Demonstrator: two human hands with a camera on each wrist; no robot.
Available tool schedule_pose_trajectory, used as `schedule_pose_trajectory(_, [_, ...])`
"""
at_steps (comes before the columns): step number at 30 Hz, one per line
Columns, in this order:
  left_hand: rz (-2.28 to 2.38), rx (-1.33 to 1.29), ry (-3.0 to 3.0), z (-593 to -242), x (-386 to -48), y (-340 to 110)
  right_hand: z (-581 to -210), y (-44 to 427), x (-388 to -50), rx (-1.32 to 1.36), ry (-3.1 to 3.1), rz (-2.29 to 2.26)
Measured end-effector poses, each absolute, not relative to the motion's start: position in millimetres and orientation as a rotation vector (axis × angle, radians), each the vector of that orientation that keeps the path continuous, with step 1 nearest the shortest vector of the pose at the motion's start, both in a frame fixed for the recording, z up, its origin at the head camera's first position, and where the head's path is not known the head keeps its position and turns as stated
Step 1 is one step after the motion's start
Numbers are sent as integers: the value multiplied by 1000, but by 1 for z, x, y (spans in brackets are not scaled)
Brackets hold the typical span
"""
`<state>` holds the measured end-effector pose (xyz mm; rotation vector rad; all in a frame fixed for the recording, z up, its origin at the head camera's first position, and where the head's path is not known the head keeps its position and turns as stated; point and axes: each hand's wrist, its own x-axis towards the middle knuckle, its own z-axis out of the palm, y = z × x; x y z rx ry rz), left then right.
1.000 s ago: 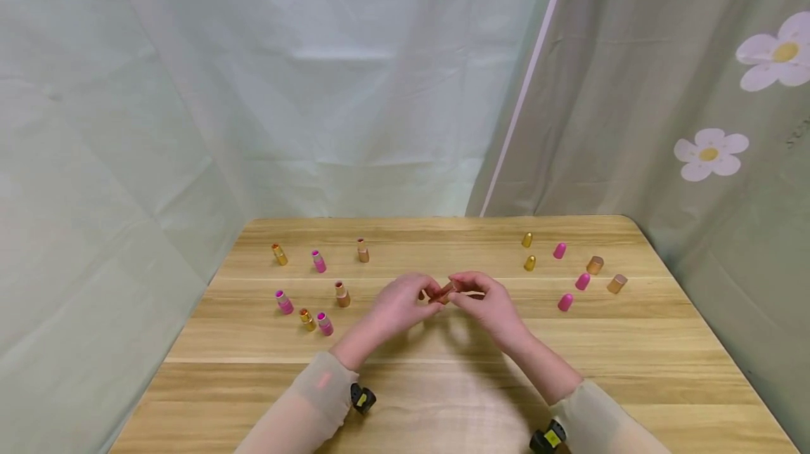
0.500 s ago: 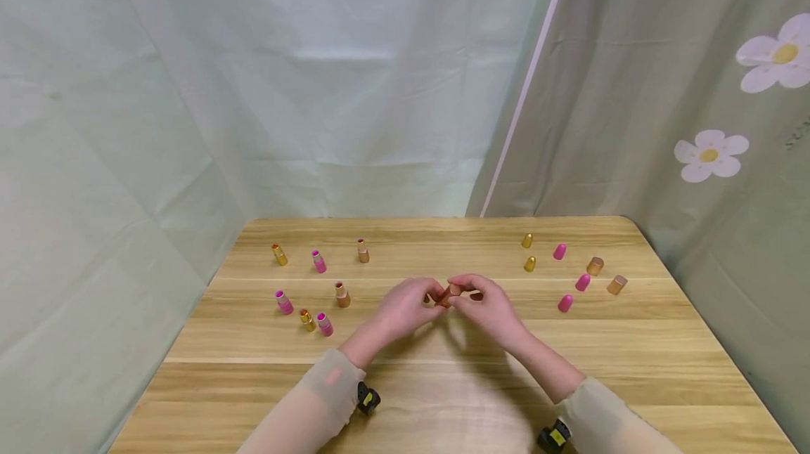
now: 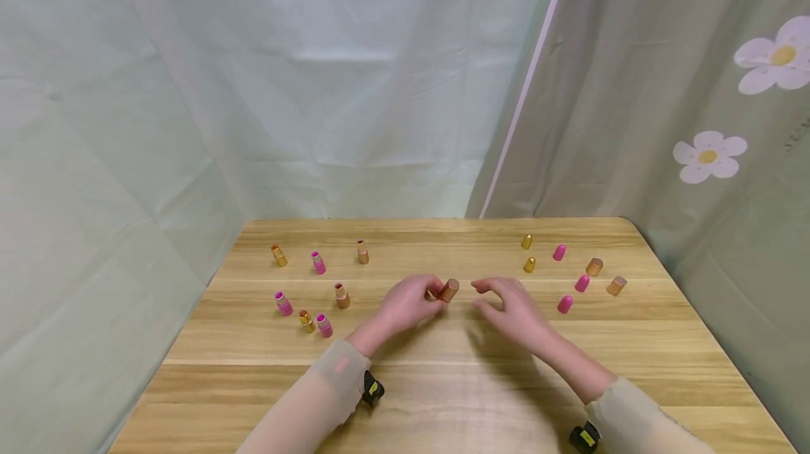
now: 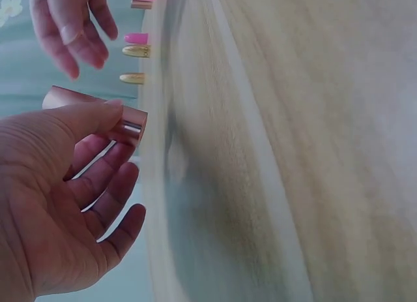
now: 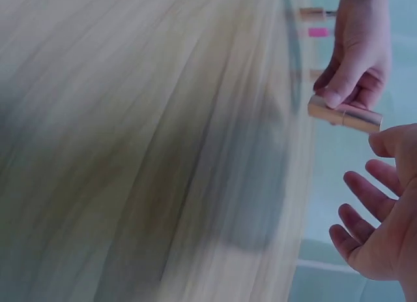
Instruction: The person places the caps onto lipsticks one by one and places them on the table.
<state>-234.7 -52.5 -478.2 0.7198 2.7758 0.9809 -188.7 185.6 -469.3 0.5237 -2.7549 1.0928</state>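
Note:
My left hand (image 3: 411, 303) pinches a rose-gold lipstick tube (image 3: 450, 290) above the middle of the table. In the left wrist view the thumb lies across the lipstick (image 4: 132, 127), whose shiny end points toward the tabletop. The right wrist view shows the lipstick (image 5: 358, 119) as one closed tube with a seam partway along. Just right of it, my right hand (image 3: 515, 310) holds nothing; its fingers are loosely spread and a small gap separates them from the tube in the head view.
Several uncapped lipstick tubes, such as a pink one (image 3: 283, 303), a gold one (image 3: 279, 255) and a rose-gold one (image 3: 342, 295), stand on the left of the wooden table (image 3: 443, 398). Loose pink caps (image 3: 565, 304), gold caps (image 3: 529, 265) and rose-gold caps (image 3: 616, 286) stand right.
Both hands were at the rose-gold pieces, first angled together between the fingers. Now the right hand has let go and drawn back to the right, leaving the joined tube in the left hand.

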Motion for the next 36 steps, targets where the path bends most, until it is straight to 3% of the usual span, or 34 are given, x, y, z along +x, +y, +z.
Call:
schedule_pose_trajectory(8, [963, 639, 2798, -483, -247, -42, -478, 209, -182, 590, -2828, 756])
schedule_pose_trajectory(36, [997, 491, 2860, -495, -294, -4, -486, 237, -165, 603, -2812, 693])
